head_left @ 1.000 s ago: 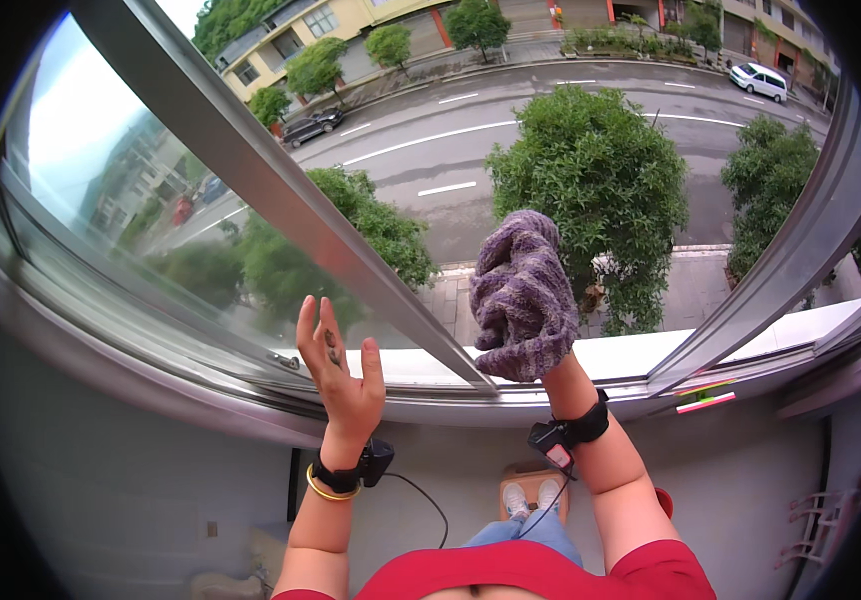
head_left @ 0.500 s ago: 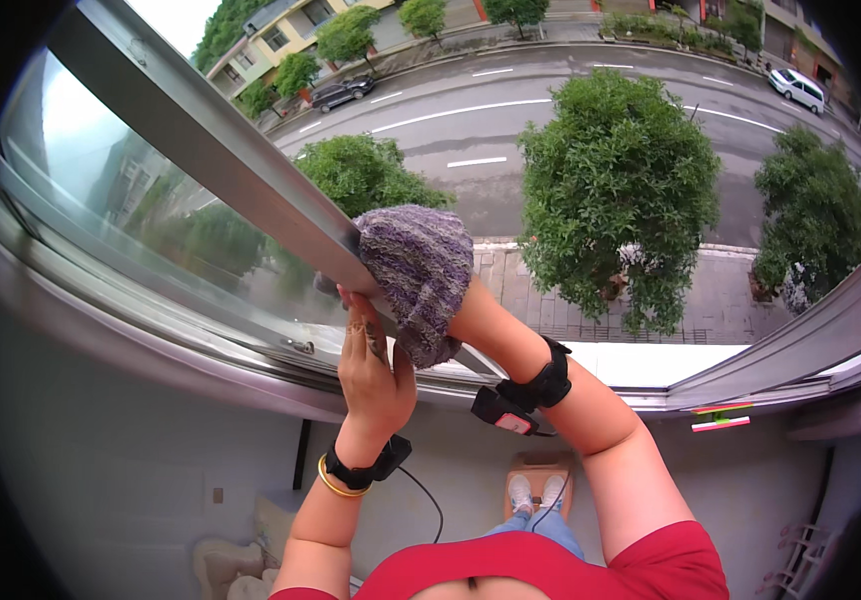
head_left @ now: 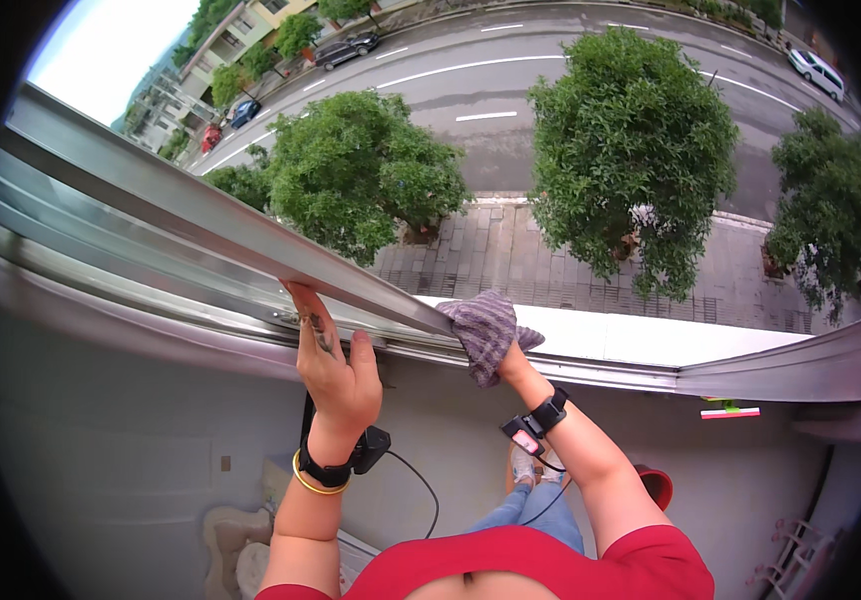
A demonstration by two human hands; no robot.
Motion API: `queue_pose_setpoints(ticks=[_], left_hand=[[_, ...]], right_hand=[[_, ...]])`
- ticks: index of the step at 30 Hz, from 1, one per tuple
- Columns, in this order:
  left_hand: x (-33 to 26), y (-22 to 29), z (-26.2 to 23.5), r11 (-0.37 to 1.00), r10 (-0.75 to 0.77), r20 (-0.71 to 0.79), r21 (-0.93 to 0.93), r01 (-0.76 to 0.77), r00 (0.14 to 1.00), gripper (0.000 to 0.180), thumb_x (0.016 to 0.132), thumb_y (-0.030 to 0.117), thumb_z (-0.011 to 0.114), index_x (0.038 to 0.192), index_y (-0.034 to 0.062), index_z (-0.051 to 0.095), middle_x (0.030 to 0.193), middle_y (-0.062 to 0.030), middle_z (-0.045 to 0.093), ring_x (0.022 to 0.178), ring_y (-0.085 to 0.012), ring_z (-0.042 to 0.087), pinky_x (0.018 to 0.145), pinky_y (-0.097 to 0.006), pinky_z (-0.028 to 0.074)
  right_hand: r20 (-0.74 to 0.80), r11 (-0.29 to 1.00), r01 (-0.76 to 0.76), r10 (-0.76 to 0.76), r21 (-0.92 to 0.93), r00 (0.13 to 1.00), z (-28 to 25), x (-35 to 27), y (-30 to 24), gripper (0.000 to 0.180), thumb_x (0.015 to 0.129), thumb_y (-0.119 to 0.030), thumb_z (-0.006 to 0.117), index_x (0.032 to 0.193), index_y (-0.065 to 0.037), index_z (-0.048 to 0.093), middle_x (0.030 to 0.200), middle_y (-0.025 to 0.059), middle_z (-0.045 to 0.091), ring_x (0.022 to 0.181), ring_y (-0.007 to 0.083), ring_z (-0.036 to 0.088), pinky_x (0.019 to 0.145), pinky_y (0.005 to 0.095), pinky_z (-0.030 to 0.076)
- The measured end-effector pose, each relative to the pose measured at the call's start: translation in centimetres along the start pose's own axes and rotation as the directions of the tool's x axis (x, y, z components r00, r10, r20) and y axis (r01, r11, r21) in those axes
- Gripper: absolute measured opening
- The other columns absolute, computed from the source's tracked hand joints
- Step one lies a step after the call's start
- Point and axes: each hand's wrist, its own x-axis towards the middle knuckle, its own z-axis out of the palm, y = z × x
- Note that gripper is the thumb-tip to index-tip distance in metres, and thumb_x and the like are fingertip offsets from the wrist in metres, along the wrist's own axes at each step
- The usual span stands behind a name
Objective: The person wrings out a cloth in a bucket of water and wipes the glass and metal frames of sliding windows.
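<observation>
The silver window sash (head_left: 221,207) is set slantwise over the sill. The left hand (head_left: 338,375) is held unclenched with nothing grasped, its fingertips seemingly rested against the sash. At the sash's lower right end, the right hand (head_left: 515,364) is mostly covered by the purple-grey cloth (head_left: 488,328); whether it is clenched cannot be told. Wiping appears to be in hand; steady cloth pressure is probably called for.

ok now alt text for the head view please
A person's right hand, covered by a purple-grey cloth, is at the lower end of a metal window frame; the open left hand is raised beside it. Outside, trees line a street.
</observation>
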Motion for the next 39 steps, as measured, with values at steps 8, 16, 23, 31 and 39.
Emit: queue_pose_setpoints(ticks=[8, 16, 23, 31, 39], left_hand=[[0.1, 0.2, 0.4, 0.998, 0.043, -0.013, 0.041, -0.043, 0.999, 0.068, 0.081, -0.006, 0.043, 0.137, -0.0170, 0.006, 0.147, -0.0304, 0.012, 0.136, -0.0393, 0.020, 0.107, -0.040, 0.024], [-0.3, 0.3, 0.0, 0.984, 0.096, -0.045, 0.153, -0.089, 0.994, 0.064, 0.078, 0.001, 0.047, 0.137, -0.0108, 0.025, 0.143, -0.0276, 0.028, 0.127, -0.0367, 0.040, 0.101, -0.037, 0.033], [-0.1, 0.6, 0.0, 0.999, 0.038, 0.002, 0.029, -0.038, 0.999, 0.074, 0.077, -0.006, 0.044, 0.138, -0.0172, 0.004, 0.145, -0.0325, 0.013, 0.136, -0.0399, 0.020, 0.107, -0.040, 0.022], [0.3, -1.5, 0.4, 0.974, 0.149, -0.086, 0.185, -0.132, 0.985, 0.062, 0.085, -0.005, 0.042, 0.143, -0.0038, 0.019, 0.149, -0.0202, 0.018, 0.135, -0.0324, 0.027, 0.107, -0.040, 0.025], [0.2, -0.2, 1.9, 0.989, 0.008, -0.201, -0.145, -0.037, 0.980, 0.067, 0.085, -0.004, 0.039, 0.145, -0.0001, 0.011, 0.151, -0.0140, 0.013, 0.137, -0.0285, 0.021, 0.110, -0.043, 0.017]], right_hand=[[-0.130, 0.975, 0.219, -0.222, -0.040, 0.966, -0.4, 11.0, -11.2, 0.027, 0.073, -0.015, 0.067, 0.098, -0.008, 0.064, 0.095, 0.0112, 0.062, 0.090, 0.0330, 0.057, 0.085, 0.0426, 0.042], [-0.197, 0.967, 0.249, -0.253, -0.049, 0.947, 0.9, 12.8, -14.0, 0.030, 0.073, -0.018, 0.066, 0.101, -0.008, 0.062, 0.100, 0.0119, 0.061, 0.094, 0.0328, 0.056, 0.087, 0.0422, 0.041], [-0.044, 0.991, -0.137, 0.137, 0.005, 0.990, 1.9, -1.5, -0.6, 0.032, 0.077, -0.009, 0.063, 0.109, -0.006, 0.061, 0.112, 0.0108, 0.059, 0.109, 0.0267, 0.053, 0.099, 0.0374, 0.036], [0.143, 0.864, -0.268, 0.357, -0.426, 0.923, -0.2, -5.1, 1.8, 0.028, 0.074, -0.011, 0.061, 0.101, -0.003, 0.061, 0.103, 0.0140, 0.061, 0.100, 0.0301, 0.056, 0.091, 0.0367, 0.042], [-0.167, 0.982, -0.184, 0.187, 0.032, 0.968, 3.0, -4.2, -6.1, 0.033, 0.083, -0.014, 0.060, 0.115, -0.007, 0.056, 0.119, 0.0119, 0.054, 0.114, 0.0279, 0.048, 0.102, 0.0394, 0.033]])
